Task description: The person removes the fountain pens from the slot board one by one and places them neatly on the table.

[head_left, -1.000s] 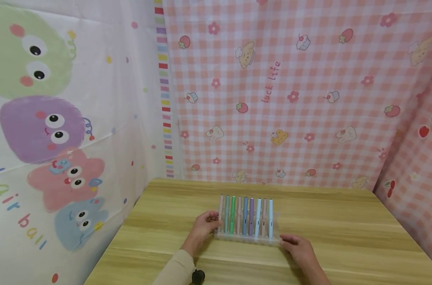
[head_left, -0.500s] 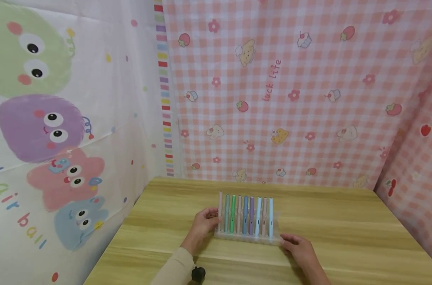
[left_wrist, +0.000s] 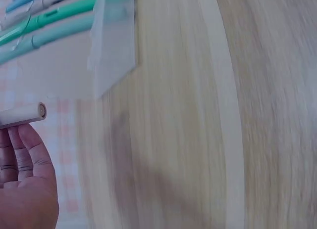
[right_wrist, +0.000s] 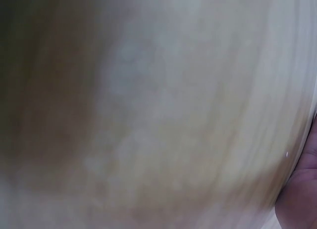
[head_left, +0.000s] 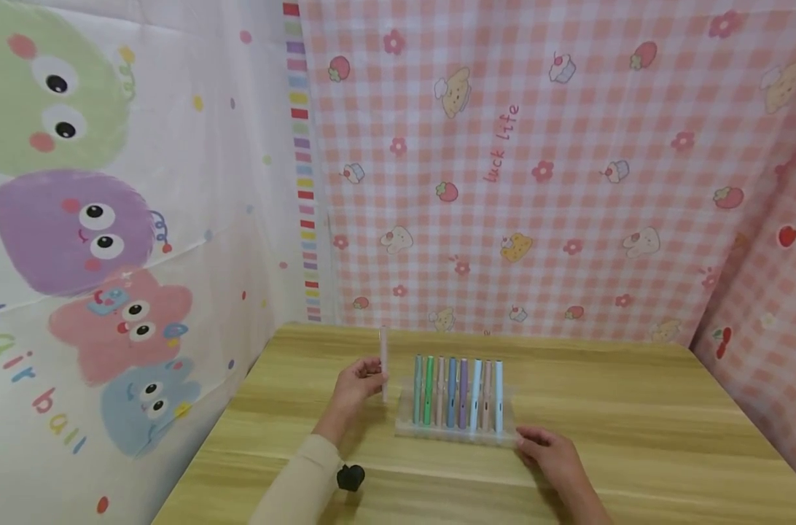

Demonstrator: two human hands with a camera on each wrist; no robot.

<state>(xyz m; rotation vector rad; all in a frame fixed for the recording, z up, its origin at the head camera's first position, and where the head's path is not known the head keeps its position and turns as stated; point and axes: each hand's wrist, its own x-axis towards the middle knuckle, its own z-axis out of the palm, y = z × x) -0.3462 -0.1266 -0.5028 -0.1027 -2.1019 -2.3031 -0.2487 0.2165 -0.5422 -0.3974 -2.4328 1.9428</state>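
Left hand [head_left: 357, 385] has a pale pink pen [head_left: 383, 350] pinched between thumb and bent fingers, near upright, just beyond left edge of clear holder [head_left: 450, 436], not touching it. Right hand [head_left: 550, 448] at holder's front right corner, fingers bent; right wrist view blurred, so can't tell if it grips or only touches. Eight pens [head_left: 452, 390] stand in holder, bare space at its left end. Step looks like pen removal from that end, holder steadied. Next move probably calls for a firm pinch, pen kept clear of holder, then a spot toward table's [head_left: 273, 437] left edge.
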